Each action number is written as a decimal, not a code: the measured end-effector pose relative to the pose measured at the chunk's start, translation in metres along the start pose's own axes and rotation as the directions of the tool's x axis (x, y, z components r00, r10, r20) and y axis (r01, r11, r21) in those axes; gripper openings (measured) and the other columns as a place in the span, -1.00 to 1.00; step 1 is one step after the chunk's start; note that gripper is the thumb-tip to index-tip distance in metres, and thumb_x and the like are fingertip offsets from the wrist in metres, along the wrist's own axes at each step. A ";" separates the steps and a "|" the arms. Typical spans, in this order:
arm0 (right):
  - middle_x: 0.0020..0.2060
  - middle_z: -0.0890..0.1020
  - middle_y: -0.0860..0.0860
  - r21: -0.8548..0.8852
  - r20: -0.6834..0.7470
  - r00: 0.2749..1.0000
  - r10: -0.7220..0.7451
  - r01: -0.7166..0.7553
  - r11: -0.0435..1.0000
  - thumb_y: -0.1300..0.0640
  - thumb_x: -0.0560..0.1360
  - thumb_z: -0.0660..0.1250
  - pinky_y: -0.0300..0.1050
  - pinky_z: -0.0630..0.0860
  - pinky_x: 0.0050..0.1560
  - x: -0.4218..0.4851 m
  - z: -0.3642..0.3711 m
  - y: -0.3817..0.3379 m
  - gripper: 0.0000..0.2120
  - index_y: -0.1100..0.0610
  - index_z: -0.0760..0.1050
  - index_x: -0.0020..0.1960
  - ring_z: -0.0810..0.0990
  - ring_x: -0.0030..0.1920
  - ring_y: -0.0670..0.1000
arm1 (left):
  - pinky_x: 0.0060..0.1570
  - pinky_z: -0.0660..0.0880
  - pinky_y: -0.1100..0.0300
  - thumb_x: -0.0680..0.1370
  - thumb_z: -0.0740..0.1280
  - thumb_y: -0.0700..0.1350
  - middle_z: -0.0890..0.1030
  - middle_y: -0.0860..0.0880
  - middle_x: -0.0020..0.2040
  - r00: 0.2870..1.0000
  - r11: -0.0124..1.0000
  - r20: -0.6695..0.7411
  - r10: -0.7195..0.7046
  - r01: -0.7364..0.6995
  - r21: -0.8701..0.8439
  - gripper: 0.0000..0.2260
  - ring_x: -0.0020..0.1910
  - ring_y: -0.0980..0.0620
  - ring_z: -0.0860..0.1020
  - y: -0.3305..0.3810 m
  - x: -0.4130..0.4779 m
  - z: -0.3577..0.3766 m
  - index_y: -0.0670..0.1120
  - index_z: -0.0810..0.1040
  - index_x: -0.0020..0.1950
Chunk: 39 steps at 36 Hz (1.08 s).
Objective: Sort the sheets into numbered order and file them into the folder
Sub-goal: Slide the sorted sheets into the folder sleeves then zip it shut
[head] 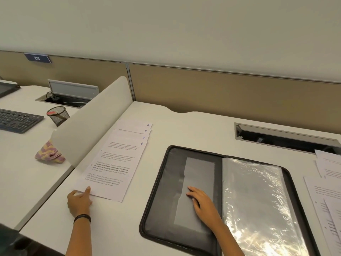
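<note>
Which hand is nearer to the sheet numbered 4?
Left. The left hand pinches the near corner of the sheet numbered 4; the right hand rests flat on the open folder, apart from it.

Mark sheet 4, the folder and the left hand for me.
sheet 4 (114,169): head view, middle of the printed page lying topmost.
folder (162,191): head view, bare grey inside of its left cover.
left hand (79,200): head view, back of the hand at sheet 4's near corner.

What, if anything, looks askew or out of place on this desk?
Nothing spilled or damaged. The numbered sheets lie neatly fanned, 1 to 4; only the loose papers at the right edge overlap at uneven angles.
</note>
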State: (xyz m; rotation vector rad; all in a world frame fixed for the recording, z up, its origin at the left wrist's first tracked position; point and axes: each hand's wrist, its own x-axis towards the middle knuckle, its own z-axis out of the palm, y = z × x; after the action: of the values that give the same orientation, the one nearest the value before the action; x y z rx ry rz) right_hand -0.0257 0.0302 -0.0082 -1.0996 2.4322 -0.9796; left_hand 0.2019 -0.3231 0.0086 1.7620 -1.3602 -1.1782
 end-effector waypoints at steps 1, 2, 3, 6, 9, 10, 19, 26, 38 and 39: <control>0.36 0.40 -0.12 -0.026 0.027 1.000 -0.003 0.004 1.000 0.19 0.62 0.13 -0.39 0.07 0.38 0.001 -0.003 -0.001 -0.70 0.04 0.47 0.30 0.31 0.40 -0.12 | 0.15 0.46 -0.12 0.51 0.42 -0.10 0.55 -0.35 0.08 0.999 1.000 -0.031 0.017 -0.016 0.024 -0.50 -0.04 -0.23 0.59 0.002 -0.005 0.001 -0.31 0.36 0.33; 0.38 0.39 -0.09 -0.048 0.048 0.999 -0.007 0.009 0.999 0.18 0.63 0.12 -0.41 0.04 0.37 0.002 -0.005 -0.002 -0.70 0.05 0.47 0.31 0.30 0.41 -0.11 | 0.20 0.40 -0.16 0.52 0.40 -0.13 0.45 -0.38 0.22 0.997 0.998 -0.064 0.037 -0.034 0.045 -0.49 0.14 -0.32 0.49 0.006 -0.011 0.003 -0.30 0.32 0.38; 0.39 0.39 -0.08 -0.064 0.059 0.998 -0.010 0.014 0.998 0.17 0.63 0.12 -0.42 0.02 0.36 0.003 -0.007 -0.004 -0.70 0.06 0.47 0.31 0.30 0.41 -0.10 | 0.22 0.36 -0.19 0.53 0.39 -0.17 0.35 -0.39 0.31 0.994 0.996 -0.094 0.061 -0.054 0.074 -0.49 0.23 -0.37 0.40 0.009 -0.018 0.006 -0.28 0.30 0.41; 0.40 0.38 -0.06 -0.094 0.048 0.999 -0.020 0.024 0.995 0.18 0.63 0.11 -0.45 -0.02 0.34 0.003 -0.014 -0.008 -0.70 0.07 0.46 0.31 0.29 0.42 -0.08 | 0.23 0.33 -0.26 0.56 0.30 -0.26 0.25 -0.36 0.38 0.977 0.979 -0.128 0.173 -0.156 0.132 -0.55 0.31 -0.38 0.28 0.016 -0.033 0.016 -0.26 0.29 0.43; 0.40 0.38 -0.05 -0.110 0.033 0.999 -0.035 0.039 0.993 0.18 0.62 0.12 -0.39 0.00 0.36 0.002 -0.022 -0.012 -0.69 0.07 0.46 0.31 0.30 0.42 -0.05 | 0.14 0.38 -0.27 0.57 0.23 -0.30 0.35 -0.31 0.34 0.951 0.955 -0.131 0.281 -0.264 0.132 -0.66 0.26 -0.36 0.35 0.016 -0.042 0.026 -0.24 0.42 0.36; 0.40 0.38 -0.05 -0.115 0.023 0.999 -0.035 0.038 0.993 0.18 0.62 0.12 -0.38 0.01 0.37 0.000 -0.027 -0.012 -0.69 0.06 0.46 0.32 0.30 0.42 -0.04 | 0.11 0.41 -0.25 0.57 0.22 -0.31 0.39 -0.31 0.31 0.936 0.942 -0.129 0.327 -0.314 0.117 -0.69 0.23 -0.35 0.39 0.017 -0.047 0.030 -0.23 0.47 0.32; 0.39 0.40 -0.06 -0.097 -0.095 0.995 0.043 -0.052 0.994 0.17 0.61 0.16 -0.29 0.14 0.40 -0.029 -0.073 0.012 -0.71 0.05 0.48 0.29 0.34 0.41 -0.05 | 0.11 0.47 -0.04 0.60 0.19 -0.29 0.50 -0.23 0.20 0.835 0.840 0.091 0.543 -0.542 -0.036 -0.77 0.14 -0.20 0.51 0.040 -0.108 0.084 -0.19 0.57 0.19; 0.33 0.39 -0.19 -0.084 -0.193 0.974 0.120 -0.138 0.987 0.21 0.61 0.14 -0.57 0.02 0.25 -0.061 -0.110 0.038 -0.70 0.01 0.48 0.28 0.33 0.34 -0.19 | 0.24 0.40 0.01 0.62 0.20 -0.22 0.51 -0.14 0.28 0.636 0.780 0.486 0.600 -0.600 -0.177 -0.75 0.23 -0.07 0.46 0.040 -0.163 0.131 -0.19 0.50 0.28; 0.32 0.37 -0.19 -0.039 -0.346 0.918 0.193 -0.219 0.975 0.27 0.59 0.18 -0.36 0.12 0.38 -0.115 -0.158 0.087 -0.66 0.04 0.46 0.32 0.29 0.34 -0.21 | 0.31 0.30 0.16 0.62 0.22 -0.22 0.47 0.00 0.27 0.355 0.744 0.768 0.533 -0.629 -0.226 -0.76 0.29 0.02 0.41 0.019 -0.260 0.202 -0.07 0.48 0.27; 0.32 0.36 -0.21 -0.037 -0.349 0.915 0.203 -0.230 0.972 0.27 0.59 0.18 -0.41 0.09 0.36 -0.119 -0.161 0.090 -0.65 0.03 0.46 0.32 0.28 0.34 -0.22 | 0.32 0.29 0.16 0.61 0.22 -0.22 0.47 -0.01 0.28 0.332 0.731 0.779 0.531 -0.645 -0.223 -0.75 0.30 0.01 0.41 0.018 -0.268 0.207 -0.08 0.48 0.28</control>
State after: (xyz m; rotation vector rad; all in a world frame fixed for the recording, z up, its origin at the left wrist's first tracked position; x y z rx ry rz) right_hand -0.0788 0.2367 0.0451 -0.7024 2.8160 -1.0869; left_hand -0.0138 -0.0617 0.0123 0.5058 -2.3893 -1.5029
